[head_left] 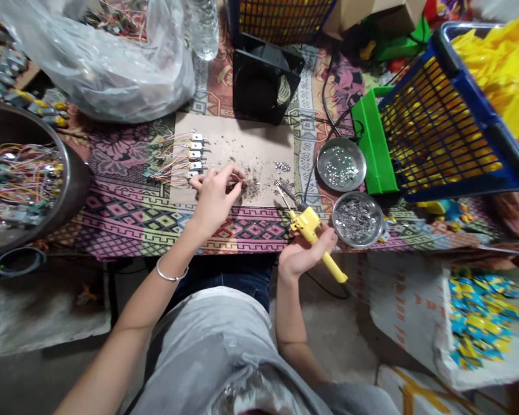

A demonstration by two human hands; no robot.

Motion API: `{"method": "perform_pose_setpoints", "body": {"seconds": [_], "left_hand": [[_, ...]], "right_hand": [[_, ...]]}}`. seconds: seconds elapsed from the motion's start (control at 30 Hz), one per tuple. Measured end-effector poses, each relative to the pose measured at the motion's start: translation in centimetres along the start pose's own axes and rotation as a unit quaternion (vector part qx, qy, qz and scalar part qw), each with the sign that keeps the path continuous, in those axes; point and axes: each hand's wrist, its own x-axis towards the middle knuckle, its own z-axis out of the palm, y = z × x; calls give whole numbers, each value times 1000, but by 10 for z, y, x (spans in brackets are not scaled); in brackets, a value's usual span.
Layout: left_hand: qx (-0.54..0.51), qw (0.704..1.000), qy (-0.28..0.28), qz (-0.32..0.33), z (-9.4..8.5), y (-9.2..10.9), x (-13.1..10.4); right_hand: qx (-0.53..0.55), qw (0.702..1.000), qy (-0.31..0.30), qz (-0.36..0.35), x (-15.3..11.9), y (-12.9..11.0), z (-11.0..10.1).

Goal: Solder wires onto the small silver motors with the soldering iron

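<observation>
Head view: my right fingers (326, 239) clamp a yellow soldering gun (308, 220); my left fingers (233, 170) curl beside the lowest motor (192, 174) on the cardboard (251, 129), whether pinching anything I cannot tell. Two tins (358, 244) hold small metal parts (358, 216), the steel bowl (75, 173) wired pieces (21, 173), the blue basket (471, 95) yellow pieces (497, 63). Red lettering (400, 334) on the white box (415, 328) is unreadable.

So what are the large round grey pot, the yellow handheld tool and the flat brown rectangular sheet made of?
Large round grey pot: probably metal, smooth, judging by its shiny rim.

Yellow handheld tool: body likely plastic, given its even, moulded-looking colour.

Flat brown rectangular sheet: seems cardboard, matt and plain; thin board is possible.
</observation>
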Motion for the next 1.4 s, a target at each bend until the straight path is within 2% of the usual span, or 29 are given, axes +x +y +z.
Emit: {"method": "perform_pose_setpoints", "body": {"seconds": [0.17,0.3,0.43,0.5,0.6,0.67,0.77,0.93,1.13,1.4], "left_hand": [[75,997,-2,-12,0,-1,-3],[96,995,-9,2,0,-5,-2],[128,991,-46,18,-4,1,-4],[167,984,-55,8,-3,7,-6],[212,976,-37,-19,1,17,-9],[233,970,-34,-58,4,26,-9],[259,957,-51,-117,5,41,-6],[285,943,-74,-152,0,58,2],[282,939,-70,-183,1,63,8],[302,934,-34,-189,14,62,9]], "right_hand": [[-37,999,-4,-1,0,0,1],[-44,999,-11,2,0,0,1],[-21,1000,-2,6,-1,-1,0],[7,1000,12,18,-1,0,-1],[34,999,15,36,0,5,0],[48,998,14,34,2,8,0],[53,998,10,33,5,10,-1],[48,998,1,36,6,10,-2],[65,997,12,40,9,10,-1],[94,993,25,60,14,12,-2]]}}
